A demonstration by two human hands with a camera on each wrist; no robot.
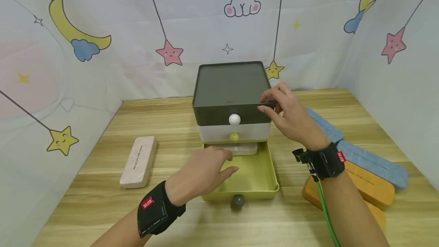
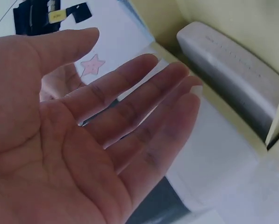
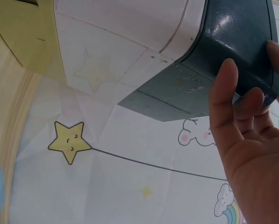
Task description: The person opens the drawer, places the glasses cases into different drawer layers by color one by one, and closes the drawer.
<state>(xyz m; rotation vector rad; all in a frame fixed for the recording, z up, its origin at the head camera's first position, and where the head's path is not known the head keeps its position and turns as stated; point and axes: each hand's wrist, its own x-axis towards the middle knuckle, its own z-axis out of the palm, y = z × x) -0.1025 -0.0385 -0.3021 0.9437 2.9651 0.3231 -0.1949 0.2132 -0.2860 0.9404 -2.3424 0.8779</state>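
A three-tier drawer box [image 1: 233, 83] stands mid-table, dark green on top, then white, with a yellow-green bottom drawer [image 1: 252, 174] pulled out. Inside that drawer's back lies an oblong whitish case [image 1: 241, 149], also visible in the left wrist view [image 2: 232, 70]. My left hand [image 1: 202, 170] hovers over the drawer's left side, its fingers extended and palm bare in the left wrist view. At the front right corner of the green tier, my right hand [image 1: 291, 115] holds the rim between thumb and fingers.
A whitish oblong case [image 1: 138, 162] with printed lettering lies left of the box. To the right, blue cases [image 1: 374, 163] and orange cases [image 1: 370, 184] lie beside and under my right forearm. Printed cloth [image 1: 205, 26] walls in the table's back and sides.
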